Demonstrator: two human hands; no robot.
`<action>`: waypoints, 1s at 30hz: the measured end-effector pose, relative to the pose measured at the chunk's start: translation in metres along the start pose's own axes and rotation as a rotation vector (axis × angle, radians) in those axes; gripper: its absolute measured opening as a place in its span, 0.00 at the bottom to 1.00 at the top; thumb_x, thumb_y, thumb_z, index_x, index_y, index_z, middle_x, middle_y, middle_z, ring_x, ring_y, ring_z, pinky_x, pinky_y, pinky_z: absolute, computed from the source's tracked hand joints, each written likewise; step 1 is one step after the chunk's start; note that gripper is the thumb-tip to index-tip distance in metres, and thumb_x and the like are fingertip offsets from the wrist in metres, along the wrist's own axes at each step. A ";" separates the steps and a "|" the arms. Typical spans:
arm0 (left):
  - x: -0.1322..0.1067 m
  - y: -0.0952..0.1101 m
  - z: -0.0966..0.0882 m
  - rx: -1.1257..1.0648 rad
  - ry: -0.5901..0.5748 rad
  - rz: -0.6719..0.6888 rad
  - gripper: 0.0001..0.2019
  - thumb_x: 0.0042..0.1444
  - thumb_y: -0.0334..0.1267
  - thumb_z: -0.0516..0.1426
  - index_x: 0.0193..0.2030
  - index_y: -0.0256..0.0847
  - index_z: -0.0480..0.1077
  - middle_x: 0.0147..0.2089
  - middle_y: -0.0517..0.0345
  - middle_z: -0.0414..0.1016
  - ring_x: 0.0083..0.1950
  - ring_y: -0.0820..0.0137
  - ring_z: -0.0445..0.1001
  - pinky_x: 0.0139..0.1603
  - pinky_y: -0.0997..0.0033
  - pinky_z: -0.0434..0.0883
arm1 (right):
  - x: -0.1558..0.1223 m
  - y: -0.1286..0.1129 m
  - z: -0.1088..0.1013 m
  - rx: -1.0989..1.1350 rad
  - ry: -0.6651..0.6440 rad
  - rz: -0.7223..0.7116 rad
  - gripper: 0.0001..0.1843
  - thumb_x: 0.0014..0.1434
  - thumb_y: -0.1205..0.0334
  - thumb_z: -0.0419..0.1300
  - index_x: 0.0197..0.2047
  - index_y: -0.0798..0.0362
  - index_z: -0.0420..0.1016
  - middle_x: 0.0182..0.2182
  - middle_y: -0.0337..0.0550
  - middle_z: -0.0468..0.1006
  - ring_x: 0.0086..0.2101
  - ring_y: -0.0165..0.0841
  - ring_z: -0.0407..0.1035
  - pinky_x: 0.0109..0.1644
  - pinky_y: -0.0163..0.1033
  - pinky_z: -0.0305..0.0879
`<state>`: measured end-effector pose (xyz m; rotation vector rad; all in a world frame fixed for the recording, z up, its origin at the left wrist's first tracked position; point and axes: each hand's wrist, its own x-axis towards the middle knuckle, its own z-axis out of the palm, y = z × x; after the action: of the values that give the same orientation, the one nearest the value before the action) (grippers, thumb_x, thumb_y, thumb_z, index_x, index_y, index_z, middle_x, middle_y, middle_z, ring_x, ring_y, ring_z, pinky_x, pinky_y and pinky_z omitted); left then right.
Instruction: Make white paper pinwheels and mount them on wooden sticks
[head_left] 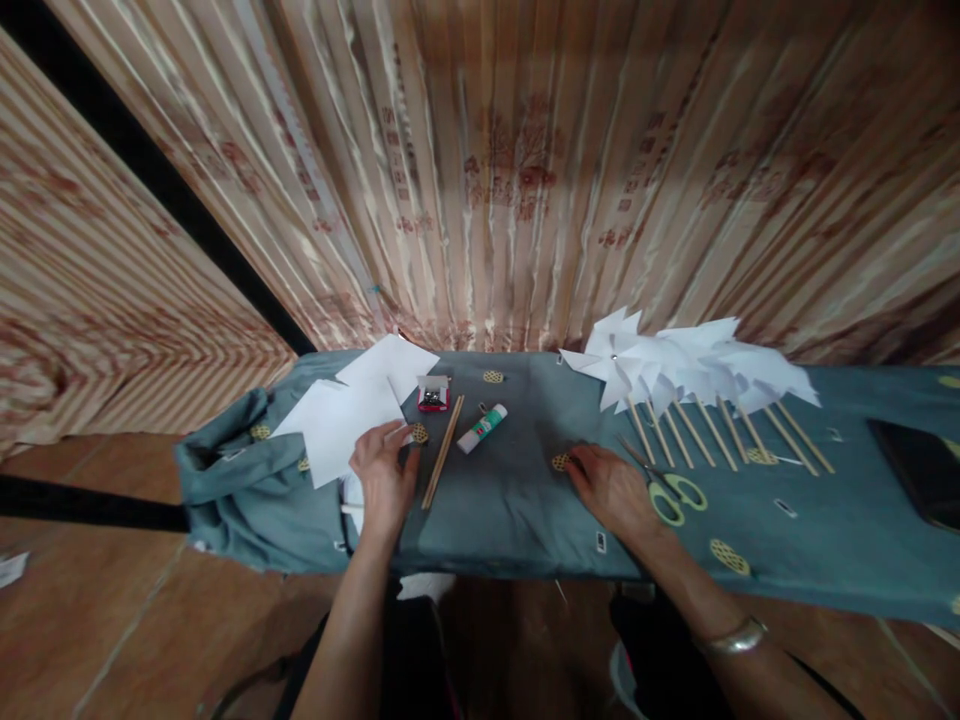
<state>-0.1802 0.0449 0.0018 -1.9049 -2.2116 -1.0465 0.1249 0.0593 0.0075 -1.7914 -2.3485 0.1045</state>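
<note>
My left hand (384,475) lies on the blue-grey cloth (510,510), its fingers at the edge of a white paper sheet (341,425), touching it. Wooden sticks (442,452) lie just right of that hand. My right hand (611,487) rests flat on the cloth with fingers stretched out, holding nothing. Green-handled scissors (671,492) lie right beside it. A glue stick (482,428) and a small red box of pins (433,394) sit between the hands, farther back.
Several finished white paper pinwheels on wooden sticks (690,380) lie in a row at the right. A dark phone-like object (919,465) sits at the far right. A striped curtain (487,180) hangs behind the table. Tiled floor (90,600) lies at the left.
</note>
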 end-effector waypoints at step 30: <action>0.010 -0.034 -0.009 -0.008 0.014 -0.043 0.15 0.58 0.42 0.51 0.35 0.41 0.78 0.40 0.49 0.82 0.45 0.58 0.76 0.52 0.58 0.67 | 0.004 -0.003 -0.003 -0.045 -0.057 0.025 0.12 0.65 0.62 0.50 0.36 0.54 0.72 0.34 0.46 0.79 0.36 0.37 0.73 0.37 0.37 0.59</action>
<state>-0.2169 0.0483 -0.0020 -1.8543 -2.2542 -1.0729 0.1219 0.0623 0.0116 -1.8623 -2.3866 0.1093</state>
